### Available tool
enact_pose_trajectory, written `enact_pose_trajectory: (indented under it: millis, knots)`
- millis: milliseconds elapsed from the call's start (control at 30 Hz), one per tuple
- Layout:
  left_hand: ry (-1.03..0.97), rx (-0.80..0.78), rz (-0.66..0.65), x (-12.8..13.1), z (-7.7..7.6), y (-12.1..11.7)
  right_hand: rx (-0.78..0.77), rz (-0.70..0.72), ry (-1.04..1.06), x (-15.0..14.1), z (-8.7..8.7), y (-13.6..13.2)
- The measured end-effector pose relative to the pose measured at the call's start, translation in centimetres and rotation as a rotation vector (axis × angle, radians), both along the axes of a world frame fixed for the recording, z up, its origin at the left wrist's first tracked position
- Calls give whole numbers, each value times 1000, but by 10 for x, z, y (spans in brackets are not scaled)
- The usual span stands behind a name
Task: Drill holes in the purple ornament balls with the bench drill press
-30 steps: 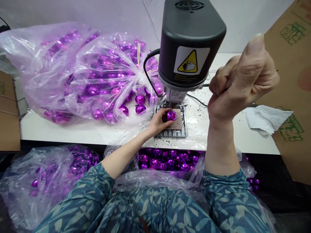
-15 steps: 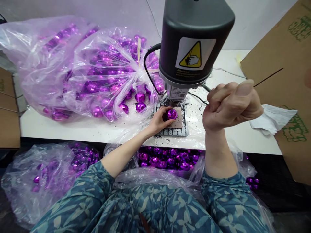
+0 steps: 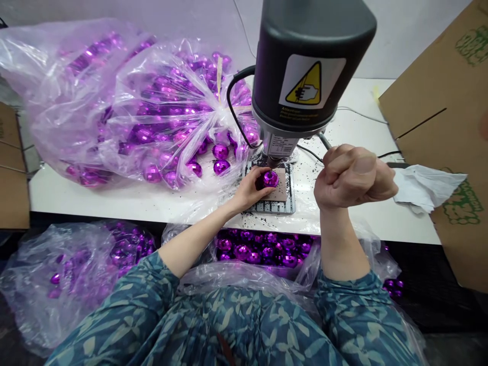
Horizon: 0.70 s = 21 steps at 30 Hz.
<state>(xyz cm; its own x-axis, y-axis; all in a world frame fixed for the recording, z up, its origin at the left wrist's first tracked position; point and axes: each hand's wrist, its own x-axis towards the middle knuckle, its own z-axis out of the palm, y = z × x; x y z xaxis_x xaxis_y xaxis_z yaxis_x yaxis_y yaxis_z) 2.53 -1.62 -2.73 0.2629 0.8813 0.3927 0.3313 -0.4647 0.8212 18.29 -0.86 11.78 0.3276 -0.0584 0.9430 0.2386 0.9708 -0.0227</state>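
My left hand (image 3: 251, 192) has its thumb and fingers closed round a shiny purple faceted ball (image 3: 271, 179). The ball sits on a brown square board (image 3: 280, 193), which lies on the slotted metal base (image 3: 288, 207) of a bench drill press (image 3: 308, 66). The drill's chuck (image 3: 273, 161) is right above the ball, and its bit appears to meet the ball's top. On the right, my right hand (image 3: 354, 178) is wrapped in a fist round the drill press lever (image 3: 325, 141); most of the lever is hidden by the fingers.
A tied clear bag (image 3: 125, 112) full of purple balls covers the left of the white table (image 3: 95, 201). More balls (image 3: 267, 249) fill a plastic-lined container below the table edge. Dark shavings lie round the base. A cardboard box (image 3: 430, 117) and white cloth (image 3: 427, 185) are at right.
My right fist has moved down and slightly left with the lever, and the chuck looks lower over the ball. My left hand keeps the ball in the same place.
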Motion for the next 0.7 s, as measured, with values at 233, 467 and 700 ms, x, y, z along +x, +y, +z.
enact_pose_trajectory:
  millis: [233,467,700]
  knots:
    - [-21,-2,2,0,0,-1,-31,-119,-27,4,-3,-1]
    - [-20,-4,11,1,0,0,24,5,-88,4,-11,-6]
    - [-41,-37,59,4,4,-4,-285,46,57,-3,42,-2]
